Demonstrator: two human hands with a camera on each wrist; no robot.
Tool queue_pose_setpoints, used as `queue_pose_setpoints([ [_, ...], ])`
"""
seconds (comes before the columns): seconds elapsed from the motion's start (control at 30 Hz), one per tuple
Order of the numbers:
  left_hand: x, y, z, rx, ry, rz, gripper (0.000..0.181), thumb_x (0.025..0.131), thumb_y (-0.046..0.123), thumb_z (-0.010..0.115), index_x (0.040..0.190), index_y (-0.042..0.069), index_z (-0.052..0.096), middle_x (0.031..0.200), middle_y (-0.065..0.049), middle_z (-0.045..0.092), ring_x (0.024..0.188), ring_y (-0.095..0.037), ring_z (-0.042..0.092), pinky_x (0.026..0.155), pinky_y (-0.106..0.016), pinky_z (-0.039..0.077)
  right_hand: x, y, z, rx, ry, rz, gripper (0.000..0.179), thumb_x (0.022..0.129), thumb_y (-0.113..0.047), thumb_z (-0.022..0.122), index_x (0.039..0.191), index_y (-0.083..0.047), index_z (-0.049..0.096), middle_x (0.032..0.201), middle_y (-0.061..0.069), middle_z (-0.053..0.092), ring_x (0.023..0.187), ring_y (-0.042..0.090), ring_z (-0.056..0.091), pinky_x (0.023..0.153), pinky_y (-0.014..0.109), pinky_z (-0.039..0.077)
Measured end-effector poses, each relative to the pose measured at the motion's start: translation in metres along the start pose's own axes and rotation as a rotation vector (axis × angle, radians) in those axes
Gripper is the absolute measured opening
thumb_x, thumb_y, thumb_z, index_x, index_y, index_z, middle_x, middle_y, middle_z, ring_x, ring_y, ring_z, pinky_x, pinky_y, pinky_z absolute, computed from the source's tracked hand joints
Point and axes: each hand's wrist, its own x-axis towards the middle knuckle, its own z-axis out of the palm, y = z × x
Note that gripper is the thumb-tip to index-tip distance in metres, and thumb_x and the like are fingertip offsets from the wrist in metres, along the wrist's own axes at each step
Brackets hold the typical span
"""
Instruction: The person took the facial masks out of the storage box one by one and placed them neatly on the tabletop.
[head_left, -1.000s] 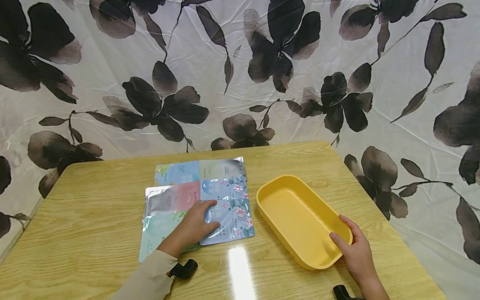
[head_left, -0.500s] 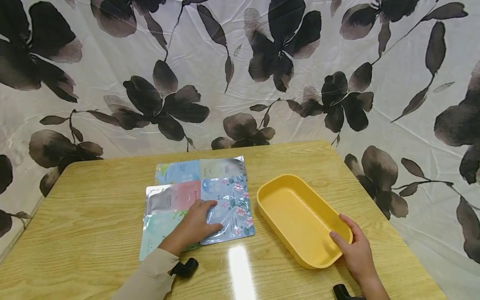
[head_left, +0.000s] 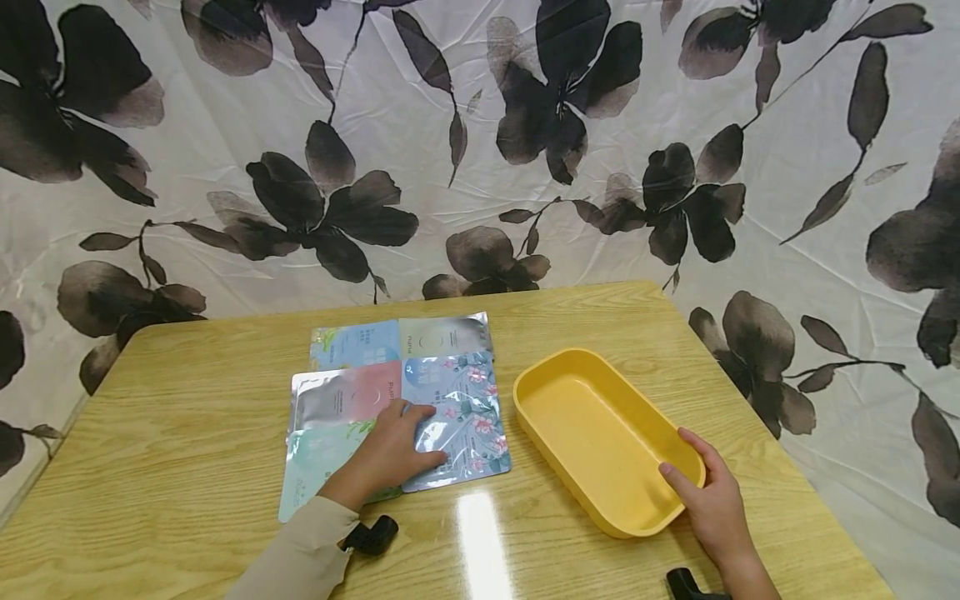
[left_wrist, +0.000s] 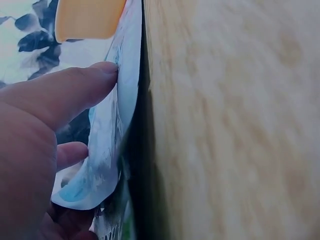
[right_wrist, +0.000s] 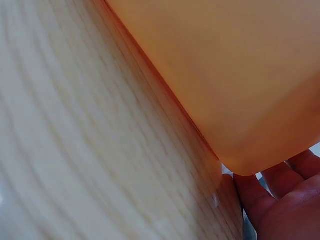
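Observation:
My left hand (head_left: 392,450) lies over the left part of a blue floral face-mask sachet (head_left: 465,417). Its thumb and index finger are spread apart and touch the packet; the other fingertips are hidden in the head view. Close up in the left wrist view, the sachet's near corner bends up beside the fingers (left_wrist: 72,155). Across the table, my right hand (head_left: 716,508) holds the near right corner of a shallow yellow plastic box (head_left: 577,467), thumb over the rim and fingers along the outside. The box stands on the table with nothing in it.
Several other sachets lie flat around the blue floral one: a silver and pink one (head_left: 337,396), a mint green one (head_left: 311,467), a light blue one (head_left: 360,342) and a silver-green one (head_left: 457,336). A floral curtain (head_left: 420,150) hangs behind the wooden table (head_left: 187,433).
My left thumb and index fingertip have shifted slightly right and down, and the blue floral sachet has moved a little with them. My right hand and the yellow box stay put.

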Motion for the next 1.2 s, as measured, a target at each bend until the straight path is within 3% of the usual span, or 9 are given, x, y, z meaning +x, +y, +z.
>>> queue_pose_setpoints([
  [0.2,-0.001,-0.001,-0.002,0.091,0.038,0.029,0.064,0.078,0.044,0.083,0.128,0.007,0.066,0.128,-0.022,0.051,0.114,-0.039,0.047,0.093,-0.053,0.044,0.000,0.000,0.000,0.001,-0.005,0.005,0.060,0.097,-0.006,0.066,0.148,0.006,0.037,0.142,0.017,0.038,0.103,-0.009,0.053,0.076,0.014,0.052],
  [0.43,-0.002,0.000,-0.004,0.091,0.049,0.032,0.065,0.078,0.043,0.084,0.128,0.006,0.066,0.130,-0.021,0.050,0.116,-0.039,0.045,0.094,-0.054,0.042,0.000,-0.002,0.001,-0.007,-0.005,-0.004,0.060,0.097,-0.006,0.066,0.148,0.006,0.037,0.142,0.015,0.038,0.104,-0.010,0.053,0.077,0.013,0.051],
  [0.77,-0.001,-0.006,-0.006,0.010,0.086,0.050,0.076,0.079,0.042,0.083,0.137,0.000,0.056,0.135,-0.020,0.050,0.126,-0.038,0.042,0.104,-0.056,0.037,0.000,-0.005,0.001,-0.033,-0.017,-0.003,0.060,0.098,-0.006,0.065,0.149,0.005,0.035,0.147,0.021,0.037,0.105,-0.013,0.049,0.079,0.010,0.049],
  [1.0,-0.006,-0.003,-0.022,-0.097,0.084,0.058,0.082,0.083,0.037,0.081,0.143,-0.006,0.045,0.144,-0.024,0.046,0.136,-0.045,0.036,0.110,-0.059,0.031,-0.005,-0.010,-0.003,-0.105,-0.036,-0.042,0.059,0.101,-0.012,0.061,0.150,0.006,0.033,0.148,0.026,0.037,0.108,-0.014,0.046,0.080,0.008,0.047],
  [1.07,-0.009,-0.003,-0.028,-0.113,0.093,0.055,0.085,0.083,0.036,0.081,0.145,-0.007,0.043,0.146,-0.025,0.044,0.137,-0.046,0.035,0.109,-0.060,0.031,-0.006,-0.013,-0.006,-0.188,-0.031,-0.085,0.059,0.102,-0.015,0.061,0.150,0.005,0.034,0.148,0.026,0.039,0.117,-0.008,0.046,0.086,0.005,0.041],
  [1.17,-0.013,-0.005,-0.036,-0.102,0.126,0.051,0.087,0.082,0.036,0.083,0.147,-0.005,0.042,0.149,-0.023,0.043,0.137,-0.045,0.036,0.109,-0.062,0.031,-0.004,-0.023,-0.012,-0.344,-0.018,-0.188,0.061,0.100,-0.018,0.064,0.150,0.003,0.037,0.150,0.026,0.040,0.133,0.017,0.044,0.094,0.004,0.029],
  [1.2,-0.014,-0.006,-0.040,-0.091,0.140,0.054,0.088,0.082,0.036,0.083,0.148,-0.003,0.042,0.150,-0.023,0.043,0.137,-0.045,0.036,0.108,-0.063,0.031,-0.003,-0.028,-0.013,-0.405,-0.014,-0.220,0.063,0.099,-0.020,0.065,0.151,0.001,0.037,0.150,0.025,0.040,0.137,0.025,0.041,0.101,0.010,0.030],
])
